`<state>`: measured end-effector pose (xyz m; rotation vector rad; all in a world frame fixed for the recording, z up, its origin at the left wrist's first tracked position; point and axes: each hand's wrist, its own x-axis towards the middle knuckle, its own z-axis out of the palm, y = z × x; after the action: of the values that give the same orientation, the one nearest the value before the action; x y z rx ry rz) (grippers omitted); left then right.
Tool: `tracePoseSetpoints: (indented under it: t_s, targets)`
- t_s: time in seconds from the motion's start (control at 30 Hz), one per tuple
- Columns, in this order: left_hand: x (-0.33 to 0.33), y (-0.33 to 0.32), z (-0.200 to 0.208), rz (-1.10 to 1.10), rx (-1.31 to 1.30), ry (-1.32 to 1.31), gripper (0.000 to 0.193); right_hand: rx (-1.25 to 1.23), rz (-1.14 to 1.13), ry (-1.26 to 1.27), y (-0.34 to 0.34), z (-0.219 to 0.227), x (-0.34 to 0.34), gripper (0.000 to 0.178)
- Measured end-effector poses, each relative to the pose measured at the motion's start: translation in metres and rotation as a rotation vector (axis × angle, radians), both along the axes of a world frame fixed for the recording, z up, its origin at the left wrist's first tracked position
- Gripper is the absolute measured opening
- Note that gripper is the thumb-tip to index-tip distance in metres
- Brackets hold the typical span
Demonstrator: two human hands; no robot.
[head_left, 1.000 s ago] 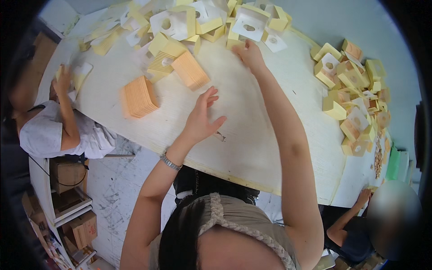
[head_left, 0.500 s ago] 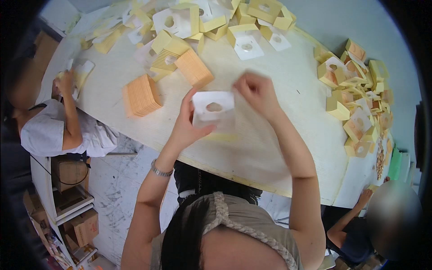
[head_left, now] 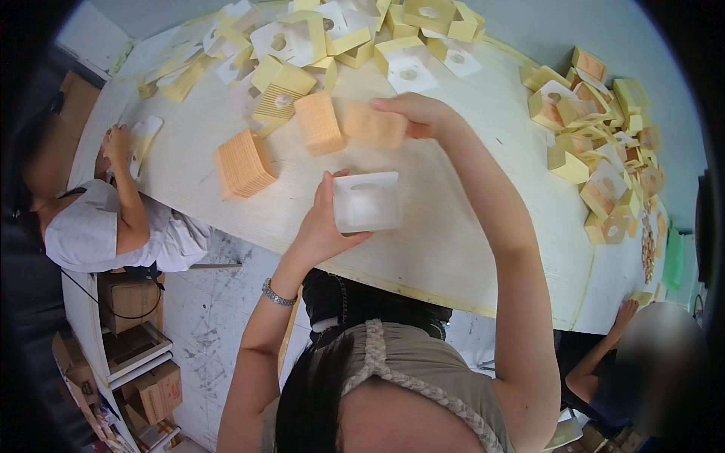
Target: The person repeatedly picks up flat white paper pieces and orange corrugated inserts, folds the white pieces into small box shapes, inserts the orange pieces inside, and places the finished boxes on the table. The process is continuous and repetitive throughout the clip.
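My left hand [head_left: 326, 224] is closed on the side of a small folded paper box [head_left: 368, 204], its white inside facing up and a hole showing near its far edge. Beyond the box, my right hand [head_left: 421, 115] grips an orange card [head_left: 374, 126] by its right end; the card is blurred by motion. Just left of that card stands a stack of orange cards [head_left: 319, 123]. A second, larger orange stack [head_left: 245, 164] sits farther left on the table.
Yellow and white folded boxes [head_left: 291, 41] are heaped along the table's far edge. Another pile of boxes [head_left: 596, 143] lies at the right, some with orange inside. One co-worker [head_left: 98, 219] sits at the left; another person's arm [head_left: 608, 343] reaches in at the lower right.
My right hand, raised and curled before, has moved left and now holds an orange card beside the stack. The box in my left hand has tilted so its inside shows more.
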<state>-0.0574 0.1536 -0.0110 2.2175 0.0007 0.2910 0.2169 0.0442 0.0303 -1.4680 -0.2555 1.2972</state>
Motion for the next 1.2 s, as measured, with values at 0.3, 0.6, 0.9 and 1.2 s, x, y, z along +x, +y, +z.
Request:
tracePoseSetpoints:
  t_s: [0.3, 0.6, 0.9, 1.2]
  targets:
    - [0.037, -0.002, -0.005, 0.171, 0.011, -0.040, 0.127, -0.165, 0.072, -1.909, -0.131, -0.032, -0.081, 0.053]
    - [0.057, -0.018, 0.003, -0.056, -0.119, 0.118, 0.127, -0.046, 0.226, -1.961, -0.126, 0.045, -0.134, 0.043]
    - [0.060, -0.014, -0.003, -0.045, -0.170, 0.100, 0.128, -0.025, 0.428, -1.901, -0.103, 0.001, -0.114, 0.035]
    - [0.062, -0.015, 0.005, -0.040, -0.143, 0.185, 0.135, 0.088, 0.509, -1.982, -0.113, 0.004, -0.100, 0.040]
